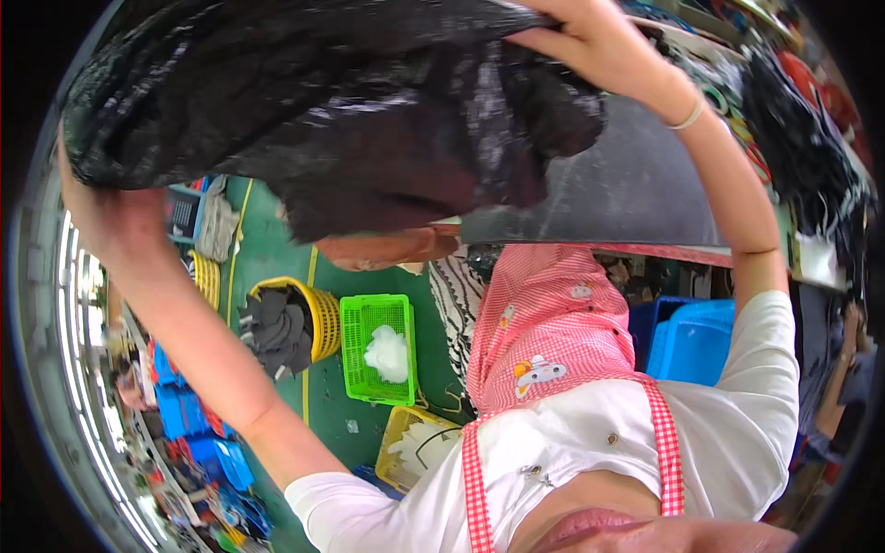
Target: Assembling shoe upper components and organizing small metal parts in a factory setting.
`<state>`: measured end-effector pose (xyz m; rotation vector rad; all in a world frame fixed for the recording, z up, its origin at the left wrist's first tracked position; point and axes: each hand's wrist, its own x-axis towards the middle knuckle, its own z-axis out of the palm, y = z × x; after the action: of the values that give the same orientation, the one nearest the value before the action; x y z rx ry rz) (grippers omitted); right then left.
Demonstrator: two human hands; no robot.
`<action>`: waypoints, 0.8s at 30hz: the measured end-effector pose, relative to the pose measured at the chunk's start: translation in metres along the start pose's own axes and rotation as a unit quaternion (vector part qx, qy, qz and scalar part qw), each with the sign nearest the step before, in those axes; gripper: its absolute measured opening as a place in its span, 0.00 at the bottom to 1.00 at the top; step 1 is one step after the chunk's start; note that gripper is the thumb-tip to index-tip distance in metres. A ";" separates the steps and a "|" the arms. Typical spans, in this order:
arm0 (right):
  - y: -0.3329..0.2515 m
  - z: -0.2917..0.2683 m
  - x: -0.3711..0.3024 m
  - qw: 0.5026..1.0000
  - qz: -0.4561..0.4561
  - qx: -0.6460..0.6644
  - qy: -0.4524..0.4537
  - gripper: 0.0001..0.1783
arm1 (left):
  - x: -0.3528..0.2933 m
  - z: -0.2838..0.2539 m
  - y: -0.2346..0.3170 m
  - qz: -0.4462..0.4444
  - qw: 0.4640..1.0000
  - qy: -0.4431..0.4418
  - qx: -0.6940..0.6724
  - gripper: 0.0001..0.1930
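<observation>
Black plastic bag (pixel 350 101): raised, upper frame | left hand (pixel 101 217): clutching left edge | right hand (pixel 581 41): gripping top right | advice: hold both grips level above worktop (pixel 627 194).

left hand (pixel 111 217) fingers: hidden behind black bag (pixel 332 101) | bag top: cut off by edge

Green floor (pixel 277 240) with yellow painted lines. Green basket (pixel 378 346) at centre; just left of it yellow round basket (pixel 318 313) of dark pieces; below it yellow crate (pixel 406 442). Far right of it blue bins (pixel 691 341) under dark desk (pixel 636 194). Far left, blue crates (pixel 198 433), bright window light.
</observation>
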<state>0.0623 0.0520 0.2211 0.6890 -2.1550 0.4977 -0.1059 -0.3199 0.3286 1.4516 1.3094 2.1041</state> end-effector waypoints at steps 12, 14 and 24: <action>-0.032 -0.073 -0.223 0.814 0.512 0.142 -0.236 0.28 | -0.039 0.132 -0.236 -0.242 0.957 0.156 0.040 0.14; -0.039 -0.081 -0.211 0.807 0.547 0.021 -0.223 0.22 | -0.020 0.170 -0.222 0.021 0.953 0.123 0.276 0.19; 0.007 -0.069 -0.262 0.840 0.423 -0.319 -0.119 0.14 | 0.013 0.283 -0.333 0.061 0.772 -0.386 0.501 0.12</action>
<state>0.2367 0.1756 0.0549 -0.6468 -2.5773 0.0836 0.0426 0.0211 0.0993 2.4190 2.0031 0.4742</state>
